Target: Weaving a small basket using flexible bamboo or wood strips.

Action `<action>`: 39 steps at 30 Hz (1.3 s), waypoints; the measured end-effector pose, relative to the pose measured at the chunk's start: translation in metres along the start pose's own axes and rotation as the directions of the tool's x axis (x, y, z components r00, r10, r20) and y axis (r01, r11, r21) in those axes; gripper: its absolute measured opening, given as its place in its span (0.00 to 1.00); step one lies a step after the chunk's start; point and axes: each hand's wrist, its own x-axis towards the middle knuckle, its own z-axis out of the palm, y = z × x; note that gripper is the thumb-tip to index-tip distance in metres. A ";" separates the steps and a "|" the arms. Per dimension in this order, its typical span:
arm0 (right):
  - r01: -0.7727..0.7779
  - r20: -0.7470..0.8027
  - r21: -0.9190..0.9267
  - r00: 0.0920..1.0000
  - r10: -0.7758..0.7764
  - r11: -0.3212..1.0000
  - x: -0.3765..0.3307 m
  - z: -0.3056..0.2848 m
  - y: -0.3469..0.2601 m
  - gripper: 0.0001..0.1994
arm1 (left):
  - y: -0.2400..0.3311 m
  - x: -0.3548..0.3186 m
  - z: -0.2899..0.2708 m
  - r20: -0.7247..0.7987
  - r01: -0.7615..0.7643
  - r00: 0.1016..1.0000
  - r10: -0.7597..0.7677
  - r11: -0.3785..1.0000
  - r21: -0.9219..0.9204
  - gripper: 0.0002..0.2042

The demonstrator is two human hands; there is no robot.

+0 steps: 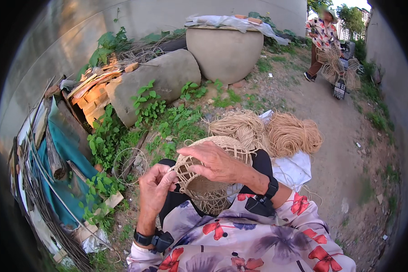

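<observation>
A pale woven basket point(235, 146) with an open lattice rim rests between my knees. My left hand point(155, 188) pinches the left side of its rim between thumb and fingertips. Over the basket's mouth reaches my right hand point(220, 164), palm down, thumb and fingers apart and pointing left toward the same stretch of rim. Whether its fingertips touch the rim strands cannot be made out. Part of the basket is hidden beneath this hand. Just beyond the basket lie a coil of tan cord point(240, 126) and a browner coil point(295, 134).
White sheeting point(296, 171) lies under the coils. A wire hoop frame point(130, 167) stands at left, near sticks and a teal tarp point(65, 167). Behind are a large clay vat point(224, 52) and a concrete cylinder point(161, 77). On the path, a person point(323, 36) stands beside a loaded two-wheeler point(340, 86).
</observation>
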 end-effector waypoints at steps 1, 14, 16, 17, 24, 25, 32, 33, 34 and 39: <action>-0.015 0.131 0.065 0.991 0.007 0.998 -0.001 0.008 0.000 0.16 | 0.002 0.002 0.002 -0.009 -0.012 1.000 0.011 0.998 -0.058 0.08; -0.357 0.064 -0.336 0.915 0.399 0.872 -0.009 -0.019 0.019 0.08 | -0.045 0.039 0.056 0.302 0.029 0.952 -0.055 0.996 0.089 0.22; -0.304 0.088 -0.436 0.922 0.376 0.847 -0.011 -0.010 0.019 0.06 | -0.047 0.043 0.062 0.339 0.026 0.939 -0.055 0.996 0.089 0.26; -0.270 0.123 -0.508 0.917 0.380 0.818 -0.012 -0.003 0.025 0.07 | -0.052 0.044 0.063 0.314 0.012 0.949 -0.033 0.998 0.067 0.29; -0.220 0.293 -0.676 0.795 0.531 0.704 0.003 0.029 0.020 0.06 | -0.071 0.051 0.062 0.262 0.213 0.951 -0.165 0.962 -0.168 0.31; -0.218 0.334 -0.672 0.763 0.553 0.707 0.003 0.030 0.019 0.06 | -0.070 0.051 0.066 0.253 0.228 0.951 -0.180 0.957 -0.177 0.28; -0.076 0.445 -0.675 0.751 0.488 0.734 -0.002 0.041 0.028 0.06 | -0.076 0.065 0.067 0.337 0.281 0.920 -0.200 0.936 -0.210 0.23; -0.075 0.444 -0.676 0.752 0.487 0.733 -0.006 0.043 0.031 0.06 | -0.079 0.067 0.064 0.361 0.268 0.910 -0.204 0.954 -0.137 0.23; -0.093 0.419 -0.657 0.780 0.465 0.748 -0.008 0.043 0.032 0.06 | -0.075 0.067 0.063 0.383 0.256 0.899 -0.213 0.965 -0.064 0.23; -0.099 0.336 -0.623 0.861 0.381 0.776 -0.018 0.039 0.028 0.05 | -0.050 0.063 0.058 0.438 0.100 0.881 -0.181 0.974 0.202 0.25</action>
